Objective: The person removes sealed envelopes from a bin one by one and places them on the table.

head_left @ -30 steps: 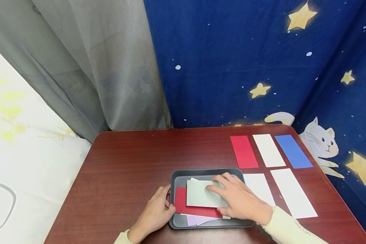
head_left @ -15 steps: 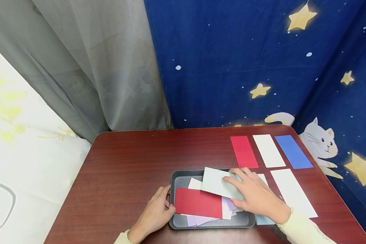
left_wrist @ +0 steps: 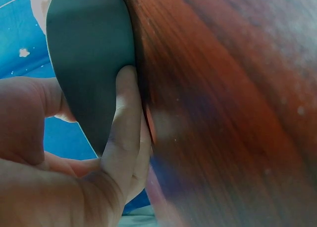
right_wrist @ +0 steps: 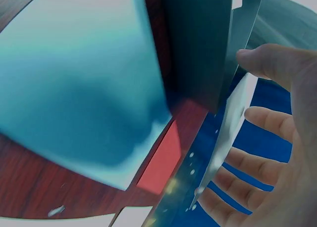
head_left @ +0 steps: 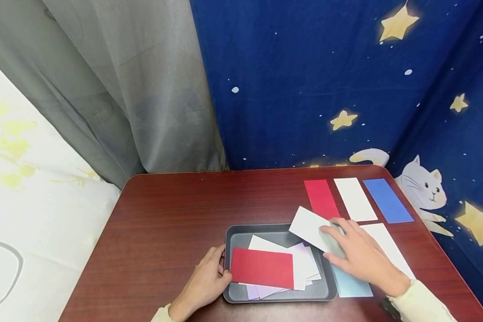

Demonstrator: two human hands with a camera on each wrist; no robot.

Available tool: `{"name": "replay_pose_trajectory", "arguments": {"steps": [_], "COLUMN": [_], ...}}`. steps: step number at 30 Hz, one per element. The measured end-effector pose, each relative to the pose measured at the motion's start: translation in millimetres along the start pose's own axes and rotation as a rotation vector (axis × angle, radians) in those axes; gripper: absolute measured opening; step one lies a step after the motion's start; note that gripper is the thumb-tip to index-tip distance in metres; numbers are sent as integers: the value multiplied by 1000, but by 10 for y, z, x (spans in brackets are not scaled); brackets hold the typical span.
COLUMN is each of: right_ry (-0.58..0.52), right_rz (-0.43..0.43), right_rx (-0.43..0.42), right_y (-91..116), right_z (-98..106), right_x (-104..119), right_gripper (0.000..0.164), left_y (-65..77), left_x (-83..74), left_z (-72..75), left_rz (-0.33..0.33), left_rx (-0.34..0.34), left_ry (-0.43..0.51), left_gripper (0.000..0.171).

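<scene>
The right hand (head_left: 360, 257) holds a white card (head_left: 311, 227) over the tray's (head_left: 240, 235) far right corner; the left hand (head_left: 207, 277) grips its left edge. Card: probably light, bendable; grasp by edges.

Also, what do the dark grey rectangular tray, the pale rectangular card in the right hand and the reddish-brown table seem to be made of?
Dark grey rectangular tray: probably coated metal, smooth and satin, with thin walls; plastic possible.
Pale rectangular card: likely stiff paper, matte; thin, yet not sagging.
Reddish-brown table: wood or wood-look laminate, slightly glossy, with streaky grain.
</scene>
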State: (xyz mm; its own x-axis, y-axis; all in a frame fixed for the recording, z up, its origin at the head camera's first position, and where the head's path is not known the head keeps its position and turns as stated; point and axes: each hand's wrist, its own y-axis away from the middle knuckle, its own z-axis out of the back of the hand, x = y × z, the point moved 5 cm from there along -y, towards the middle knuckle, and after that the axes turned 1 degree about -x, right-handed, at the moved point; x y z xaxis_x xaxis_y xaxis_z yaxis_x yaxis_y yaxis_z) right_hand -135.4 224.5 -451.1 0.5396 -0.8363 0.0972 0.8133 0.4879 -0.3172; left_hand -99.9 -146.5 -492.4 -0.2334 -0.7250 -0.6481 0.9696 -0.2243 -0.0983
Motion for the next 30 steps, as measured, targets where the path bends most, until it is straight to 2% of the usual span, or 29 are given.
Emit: {"name": "replay_pose_trajectory", "arguments": {"steps": [6,11,22,30], "right_ry": [20,39,-9,-1], "right_rz": [-43,-114,-353,-493], "right_rx": [-36,-36,32,91], "right_y": [134,277,612,895], "right_z": [25,22,28,-10], "right_x": [-225,-436,-918,-1234], "right_gripper": [62,61,57,58], "left_y": [0,3,6,10], "left_x": [10,12,12,3], "left_z": [-6,-11,-13,-8], "left_rz": [8,6,7,6], "left_rx": [2,1,6,2], "left_ry": [8,7,5,14], "left_gripper": [63,63,63,63]}}
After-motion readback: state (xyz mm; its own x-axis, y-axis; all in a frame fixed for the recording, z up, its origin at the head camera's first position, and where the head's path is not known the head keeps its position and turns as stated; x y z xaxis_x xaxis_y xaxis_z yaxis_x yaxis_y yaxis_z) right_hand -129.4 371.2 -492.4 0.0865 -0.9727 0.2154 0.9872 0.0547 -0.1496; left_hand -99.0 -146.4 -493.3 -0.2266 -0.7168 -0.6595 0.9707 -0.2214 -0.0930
